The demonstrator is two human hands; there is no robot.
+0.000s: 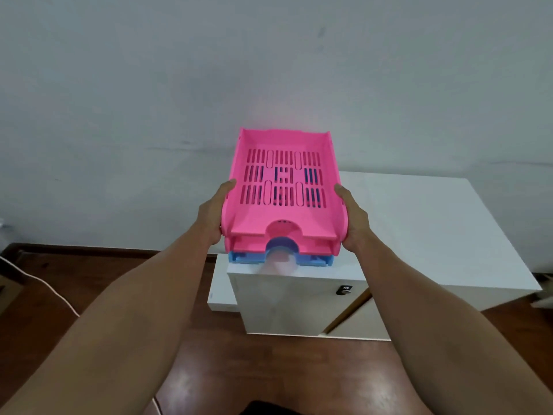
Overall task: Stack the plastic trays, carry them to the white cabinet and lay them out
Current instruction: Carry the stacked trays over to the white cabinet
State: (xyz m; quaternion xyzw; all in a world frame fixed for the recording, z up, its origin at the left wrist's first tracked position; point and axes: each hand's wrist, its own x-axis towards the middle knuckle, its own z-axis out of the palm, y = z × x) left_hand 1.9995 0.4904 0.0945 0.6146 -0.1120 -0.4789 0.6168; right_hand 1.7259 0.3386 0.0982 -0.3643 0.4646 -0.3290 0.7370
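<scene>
Head view: the left hand (213, 217) and right hand (353, 218) each clamp a long side of the nested stack of slotted pink plastic trays (282, 187) over a blue plastic tray (239, 259). The stack's long axis points away, above the glossy white cabinet (299, 304), so setting down looks like the next move; both hands sit equally near.

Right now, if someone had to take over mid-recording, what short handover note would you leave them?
Left hand and right hand: each has a grip on one side of the tray stack.
Stack: pink trays on top, a blue tray at the bottom, held over the white cabinet.
Done: stacking, carrying.
Left: set the stack down, lay the trays out on the cabinet top.
</scene>
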